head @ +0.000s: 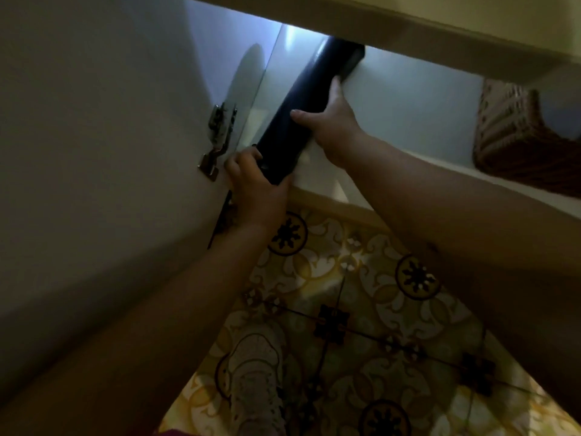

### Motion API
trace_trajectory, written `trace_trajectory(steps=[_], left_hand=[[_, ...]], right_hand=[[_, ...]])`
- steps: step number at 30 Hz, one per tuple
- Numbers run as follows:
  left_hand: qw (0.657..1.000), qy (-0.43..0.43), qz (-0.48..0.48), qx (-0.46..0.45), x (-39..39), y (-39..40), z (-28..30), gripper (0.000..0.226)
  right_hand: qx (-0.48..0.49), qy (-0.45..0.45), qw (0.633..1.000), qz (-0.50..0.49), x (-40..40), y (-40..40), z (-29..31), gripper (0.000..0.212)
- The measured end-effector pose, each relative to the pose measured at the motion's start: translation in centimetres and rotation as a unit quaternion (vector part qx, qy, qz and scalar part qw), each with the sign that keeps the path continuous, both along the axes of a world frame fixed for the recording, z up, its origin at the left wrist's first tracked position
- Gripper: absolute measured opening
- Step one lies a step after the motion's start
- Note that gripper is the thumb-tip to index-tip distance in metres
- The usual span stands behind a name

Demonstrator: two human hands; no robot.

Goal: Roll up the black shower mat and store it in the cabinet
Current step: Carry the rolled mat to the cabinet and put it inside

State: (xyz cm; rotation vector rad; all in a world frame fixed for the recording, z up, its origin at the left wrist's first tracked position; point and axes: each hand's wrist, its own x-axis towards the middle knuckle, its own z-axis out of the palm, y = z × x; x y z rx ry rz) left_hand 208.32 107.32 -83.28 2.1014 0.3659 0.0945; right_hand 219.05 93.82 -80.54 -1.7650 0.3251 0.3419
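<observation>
White cabinet shelf (408, 99) bears the smooth black rolled mat (301, 111), both hands (257, 187) (330, 121) clamped on it.

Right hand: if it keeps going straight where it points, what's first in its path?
Probably nothing until the cabinet's back wall. The right hand grips the rolled mat and points along it into the cabinet; the shelf ahead looks free, though depth is unclear.

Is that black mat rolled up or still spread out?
Rolled up. The black shower mat is a tight tube, with the left hand at its near end and the right hand on its side.
</observation>
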Motion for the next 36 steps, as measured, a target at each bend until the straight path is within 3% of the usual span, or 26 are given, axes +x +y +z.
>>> trace_trajectory(steps=[3, 10, 14, 18, 23, 29, 32, 36], left_hand=[[0.998, 0.033, 0.031, -0.044, 0.6, 0.0, -0.1, 0.064], [0.999, 0.023, 0.042, 0.003, 0.6, -0.4, -0.4, 0.059], [0.996, -0.029, -0.074, -0.034, -0.5, 0.8, -1.2, 0.040], [0.996, -0.013, -0.063, -0.058, -0.4, 0.5, -0.7, 0.043], [0.997, -0.016, -0.079, 0.006, -0.1, 0.2, -0.8, 0.055], [0.989, -0.042, -0.112, 0.085, -0.1, 0.2, -0.9, 0.066], [0.986, -0.009, -0.131, 0.098, -0.4, -0.1, -1.2, 0.078], [0.982, -0.024, -0.155, 0.110, -1.0, 0.1, -0.8, 0.077]], right_hand=[[-0.027, -0.009, 0.999, 0.029, 0.9, 1.2, 0.5, 0.104], [-0.075, -0.048, 0.994, 0.063, -6.9, 3.4, -0.7, 0.103], [-0.035, -0.044, 0.996, 0.069, -7.2, 3.5, -0.5, 0.097], [-0.002, -0.033, 0.997, 0.075, -6.3, 3.4, -0.3, 0.093], [0.020, -0.018, 0.996, 0.082, -5.5, 2.6, -0.6, 0.093], [-0.073, -0.047, 0.993, 0.077, -6.7, 1.5, -1.0, 0.095], [-0.053, -0.056, 0.996, 0.040, -8.2, 0.7, -1.0, 0.094], [-0.021, -0.043, 0.999, 0.022, -10.5, -0.7, -0.9, 0.089]])
